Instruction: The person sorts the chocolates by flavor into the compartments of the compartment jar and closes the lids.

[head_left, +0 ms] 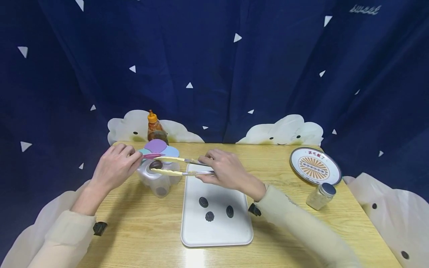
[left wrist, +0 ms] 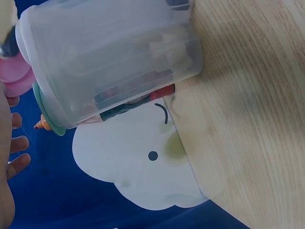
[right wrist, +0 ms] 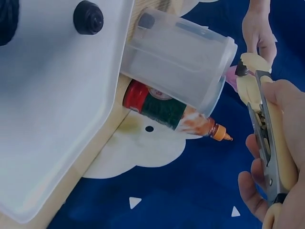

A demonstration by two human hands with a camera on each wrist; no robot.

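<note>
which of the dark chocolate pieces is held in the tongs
The chocolate piece above the clear container, between the tongs' tips. The other three lie loose on the white tray.

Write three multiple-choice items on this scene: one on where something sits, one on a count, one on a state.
1. Where is the sauce bottle?
A. behind the clear container
B. on the tray
C. beside the plate

2. How many dark pieces lie on the white tray?
A. one
B. three
C. five

3. What are the tongs doing?
A. lying flat on the table
B. holding a dark piece over the clear container
C. resting on the plate

Answers:
1. A, it stands at the table's far edge behind the clear container.
2. B, three are spaced across the tray's middle.
3. B, the right hand grips them with a dark piece between the tips, while the left hand holds a pink lid flap.
</note>
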